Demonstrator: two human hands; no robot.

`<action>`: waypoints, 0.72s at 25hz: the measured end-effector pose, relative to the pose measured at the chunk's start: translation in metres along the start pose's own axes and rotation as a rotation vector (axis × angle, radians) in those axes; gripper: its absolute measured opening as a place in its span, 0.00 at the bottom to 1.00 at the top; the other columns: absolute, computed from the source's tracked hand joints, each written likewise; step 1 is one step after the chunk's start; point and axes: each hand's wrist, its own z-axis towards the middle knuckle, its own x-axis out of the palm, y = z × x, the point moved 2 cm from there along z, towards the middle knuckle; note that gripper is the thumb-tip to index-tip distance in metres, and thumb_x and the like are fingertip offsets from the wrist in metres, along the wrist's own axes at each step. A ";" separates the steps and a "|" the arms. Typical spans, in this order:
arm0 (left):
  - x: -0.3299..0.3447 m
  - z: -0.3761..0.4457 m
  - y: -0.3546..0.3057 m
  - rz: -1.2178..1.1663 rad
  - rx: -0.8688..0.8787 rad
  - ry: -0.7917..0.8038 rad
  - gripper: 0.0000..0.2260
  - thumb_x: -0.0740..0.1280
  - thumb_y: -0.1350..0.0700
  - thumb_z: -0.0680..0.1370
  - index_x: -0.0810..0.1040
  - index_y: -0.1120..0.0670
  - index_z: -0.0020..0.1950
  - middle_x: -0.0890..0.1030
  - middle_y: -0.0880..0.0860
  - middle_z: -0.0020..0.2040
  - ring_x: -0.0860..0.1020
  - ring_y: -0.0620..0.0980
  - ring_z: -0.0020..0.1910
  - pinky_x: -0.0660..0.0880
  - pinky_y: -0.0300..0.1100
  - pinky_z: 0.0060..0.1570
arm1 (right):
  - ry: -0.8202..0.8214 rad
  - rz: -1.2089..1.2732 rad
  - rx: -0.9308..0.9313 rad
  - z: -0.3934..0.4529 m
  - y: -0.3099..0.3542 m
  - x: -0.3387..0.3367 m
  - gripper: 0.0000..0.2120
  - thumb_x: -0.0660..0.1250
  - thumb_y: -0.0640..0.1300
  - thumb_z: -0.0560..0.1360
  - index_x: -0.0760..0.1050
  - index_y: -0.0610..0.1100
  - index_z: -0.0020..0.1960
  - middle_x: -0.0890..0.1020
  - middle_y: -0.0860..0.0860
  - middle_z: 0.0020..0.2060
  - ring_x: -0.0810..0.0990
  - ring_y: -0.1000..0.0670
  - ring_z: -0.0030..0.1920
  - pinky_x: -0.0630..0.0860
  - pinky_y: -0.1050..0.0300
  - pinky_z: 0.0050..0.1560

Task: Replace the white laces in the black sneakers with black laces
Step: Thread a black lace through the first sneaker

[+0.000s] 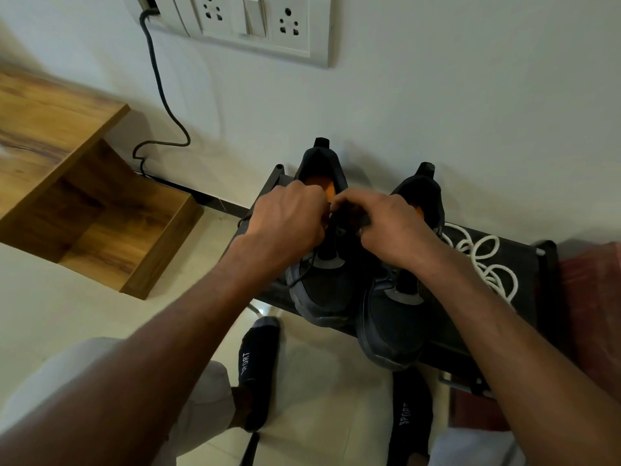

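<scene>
A pale, plain wall [437,112] faced me, with a white switch-and-socket panel [255,25] set high on it. A dark cable [161,92] hung from the panel's left end, looped and ran down to the dark skirting [215,203]. To my left stood a stepped wooden unit [67,169] with brown grain. The floor [50,297] was glossy cream tile under dim, soft light.

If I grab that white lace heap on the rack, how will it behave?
The white laces lie in loose loops on the rack, so they would probably hang limp, feel light, and possibly tangle or trail off the edge.
</scene>
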 end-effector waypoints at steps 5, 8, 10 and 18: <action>0.005 0.002 0.001 -0.035 -0.006 0.026 0.10 0.69 0.52 0.81 0.84 0.45 0.61 0.83 0.52 0.48 0.79 0.53 0.40 0.67 0.43 0.32 | 0.027 0.047 0.027 0.001 -0.003 -0.003 0.31 0.67 0.27 0.74 0.78 0.60 0.64 0.82 0.54 0.57 0.82 0.53 0.51 0.74 0.67 0.40; 0.013 0.004 0.002 -0.032 0.064 0.030 0.12 0.68 0.53 0.82 0.83 0.43 0.64 0.84 0.51 0.50 0.81 0.53 0.42 0.69 0.42 0.32 | 0.036 0.052 0.030 0.000 -0.003 -0.004 0.30 0.67 0.28 0.75 0.77 0.60 0.65 0.81 0.54 0.56 0.81 0.55 0.47 0.74 0.66 0.38; 0.016 0.005 0.003 -0.079 0.070 0.025 0.14 0.68 0.55 0.82 0.82 0.42 0.65 0.85 0.50 0.53 0.82 0.52 0.43 0.68 0.41 0.32 | 0.036 0.055 0.025 0.000 -0.002 -0.004 0.30 0.68 0.29 0.75 0.77 0.60 0.65 0.81 0.54 0.56 0.82 0.55 0.48 0.79 0.63 0.41; 0.030 0.005 0.001 -0.464 -0.111 0.096 0.08 0.69 0.57 0.81 0.86 0.50 0.57 0.82 0.48 0.34 0.80 0.46 0.29 0.82 0.46 0.34 | 0.037 0.067 0.036 0.002 -0.002 -0.003 0.26 0.69 0.32 0.77 0.78 0.60 0.64 0.81 0.55 0.51 0.81 0.56 0.44 0.77 0.63 0.38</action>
